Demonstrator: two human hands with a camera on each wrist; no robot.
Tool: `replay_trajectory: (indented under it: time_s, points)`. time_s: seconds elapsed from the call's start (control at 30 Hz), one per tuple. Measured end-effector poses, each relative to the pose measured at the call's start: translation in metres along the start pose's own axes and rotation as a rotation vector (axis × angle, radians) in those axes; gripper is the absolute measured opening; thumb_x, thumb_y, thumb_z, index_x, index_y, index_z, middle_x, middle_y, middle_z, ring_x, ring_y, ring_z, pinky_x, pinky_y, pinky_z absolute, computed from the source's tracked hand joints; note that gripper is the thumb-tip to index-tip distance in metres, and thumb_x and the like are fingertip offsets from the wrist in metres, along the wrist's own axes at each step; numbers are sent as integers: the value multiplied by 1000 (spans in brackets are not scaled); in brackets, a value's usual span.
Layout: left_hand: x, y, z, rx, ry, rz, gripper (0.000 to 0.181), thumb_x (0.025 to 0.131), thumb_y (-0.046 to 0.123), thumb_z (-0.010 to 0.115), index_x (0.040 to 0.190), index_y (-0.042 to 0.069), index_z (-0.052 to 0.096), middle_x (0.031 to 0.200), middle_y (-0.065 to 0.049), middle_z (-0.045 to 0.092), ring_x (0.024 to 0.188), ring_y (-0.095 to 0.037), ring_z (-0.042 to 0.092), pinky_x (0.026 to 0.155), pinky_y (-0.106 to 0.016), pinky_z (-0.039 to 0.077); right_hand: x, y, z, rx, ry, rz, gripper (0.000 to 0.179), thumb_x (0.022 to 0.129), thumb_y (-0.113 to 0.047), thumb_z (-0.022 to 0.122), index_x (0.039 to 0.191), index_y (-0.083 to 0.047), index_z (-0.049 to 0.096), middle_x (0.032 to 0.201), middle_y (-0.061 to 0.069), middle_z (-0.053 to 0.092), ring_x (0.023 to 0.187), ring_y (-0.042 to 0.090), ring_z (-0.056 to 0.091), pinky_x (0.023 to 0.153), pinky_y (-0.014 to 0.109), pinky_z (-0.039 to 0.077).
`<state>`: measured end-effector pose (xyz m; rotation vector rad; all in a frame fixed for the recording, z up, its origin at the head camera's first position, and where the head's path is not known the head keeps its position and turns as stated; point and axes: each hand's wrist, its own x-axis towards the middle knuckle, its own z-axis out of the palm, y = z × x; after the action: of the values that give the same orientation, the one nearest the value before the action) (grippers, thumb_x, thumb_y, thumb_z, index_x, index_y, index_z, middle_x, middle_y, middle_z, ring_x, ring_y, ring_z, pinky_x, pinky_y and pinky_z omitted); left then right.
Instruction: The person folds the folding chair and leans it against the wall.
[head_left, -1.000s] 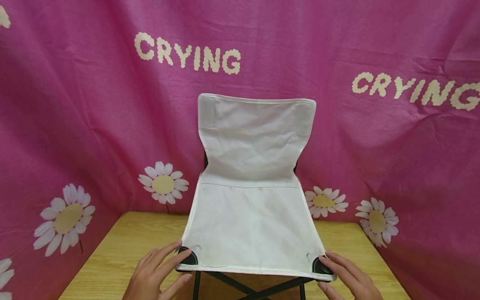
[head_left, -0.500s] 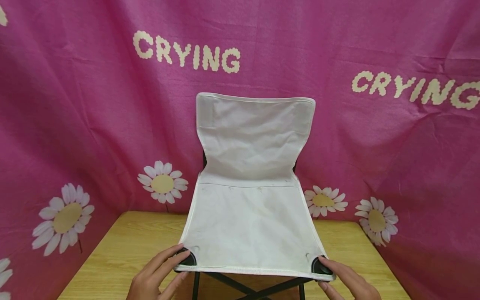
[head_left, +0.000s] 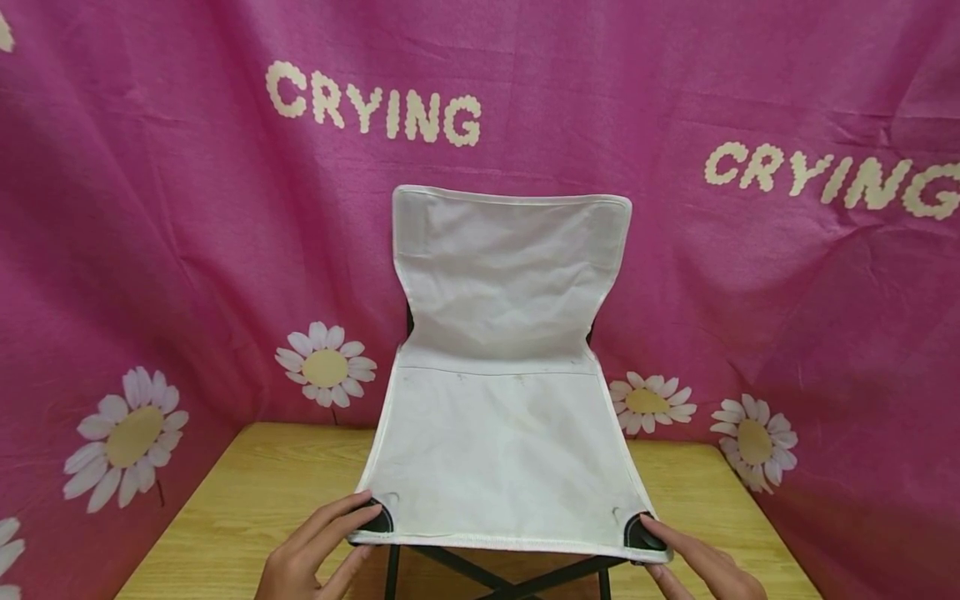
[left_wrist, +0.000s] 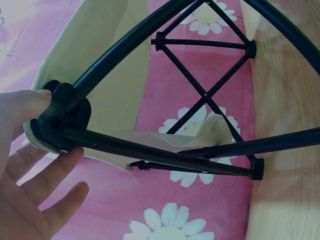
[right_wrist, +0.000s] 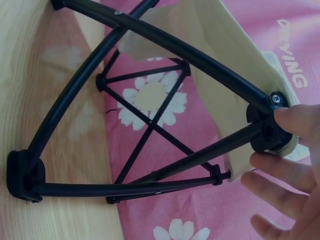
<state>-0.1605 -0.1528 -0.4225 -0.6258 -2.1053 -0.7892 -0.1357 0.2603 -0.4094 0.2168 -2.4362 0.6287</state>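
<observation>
A white fabric folding chair with a black tube frame stands unfolded, its backrest away from me. My left hand pinches the front left corner, fingertips on the black corner patch and thumb below. In the left wrist view that thumb presses the black plastic joint under the seat. At the front right corner my right hand pinches the seat likewise. Its thumb lies against the black joint in the right wrist view, with the lower fingers spread loosely. Crossed black tubes brace the legs.
The chair stands on a light wooden table. Behind and on both sides hangs a pink cloth printed with white daisies and the word CRYING. The cloth is close behind the backrest.
Both hands have closed slightly onto the front corners, the left thumb coming up nearer the seat's edge. The chair looks the same, with only a tiny shift of the view.
</observation>
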Motion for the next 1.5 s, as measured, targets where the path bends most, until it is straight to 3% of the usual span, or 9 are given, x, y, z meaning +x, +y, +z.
replay_trajectory:
  time_s: [0.27,0.43,0.53,0.7,0.83,1.13,1.5]
  points:
    - [1,1,3,1,24,0,59,64,3,86,117,24,69,121,4,64,102,-8,64,87,-6,43,-2,-2,0,-7,25,21,54,71,-14,86,119,-32,68,99,-10,70,78,9,66,64,29,55]
    - [1,3,2,-45,-12,-63,52,69,4,83,116,23,69,121,4,64,105,-4,61,89,-5,41,-3,1,2,49,55,18,57,69,-8,86,119,-29,68,105,-8,66,87,10,64,73,8,48]
    - [2,1,2,-87,-9,-57,52,69,1,82,115,21,70,120,2,65,106,-3,60,90,-6,41,-3,4,2,68,71,-20,58,67,-6,87,118,-27,68,112,-6,62,95,5,59,80,0,40]
    - [3,-3,3,-147,12,-3,51,69,-2,82,115,16,70,118,-2,66,108,-5,60,94,-7,39,-1,7,0,119,48,-104,58,68,-3,86,119,-24,68,119,-5,61,101,-2,58,82,2,42]
    - [4,-3,2,-148,2,-10,51,69,-1,82,115,18,70,118,0,66,108,-5,60,94,-7,39,0,7,1,139,41,-140,59,67,2,85,119,-22,68,118,-5,64,101,-3,61,81,3,43]
    - [3,-1,3,-165,-18,-47,49,71,-3,80,114,19,70,118,0,66,109,-5,59,95,-8,39,-1,5,3,174,40,-119,54,70,2,83,118,-17,69,119,-1,65,103,-5,60,82,5,44]
    - [6,-2,3,-165,20,-32,50,67,-1,84,111,18,72,113,1,69,104,-6,63,91,-7,42,2,4,2,192,35,-100,52,68,2,84,113,-20,71,114,-5,66,98,-3,62,79,5,46]
